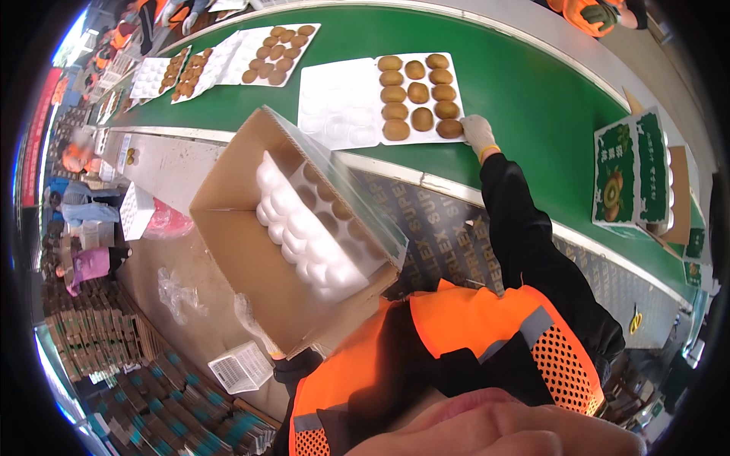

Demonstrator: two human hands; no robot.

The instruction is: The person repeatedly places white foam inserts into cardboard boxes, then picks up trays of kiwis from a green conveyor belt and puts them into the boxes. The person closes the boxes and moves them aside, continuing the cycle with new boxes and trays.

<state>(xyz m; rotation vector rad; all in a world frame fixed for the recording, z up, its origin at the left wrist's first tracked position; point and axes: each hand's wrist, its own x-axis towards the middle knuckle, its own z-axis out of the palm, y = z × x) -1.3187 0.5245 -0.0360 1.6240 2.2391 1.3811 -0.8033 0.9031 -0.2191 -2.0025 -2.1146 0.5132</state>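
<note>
My right hand (478, 134), in a pale glove, is closed on the near right corner of a white molded tray (404, 64) on the green conveyor belt. Rows of brown kiwifruit (417, 93) fill that tray; its attached left half (334, 87) has bare pockets. Against my body tilts an open cardboard box (220, 235), its near left edge gripped by my gloved left hand (253, 325), whose fingers partly show. Inside the box stands a white tray (304, 228) with bulging pockets, and brownish rounds show behind it, too shaded to tell apart.
More kiwifruit trays (281, 53) lie farther left on the green belt (525, 83). A printed green-and-white carton (630, 171) stands at right. Yellow-handled scissors (636, 319) hang below the belt. Stacked flattened cartons (99, 334) rise at left. Across the belt is a co-worker's dark-gloved hand (599, 15).
</note>
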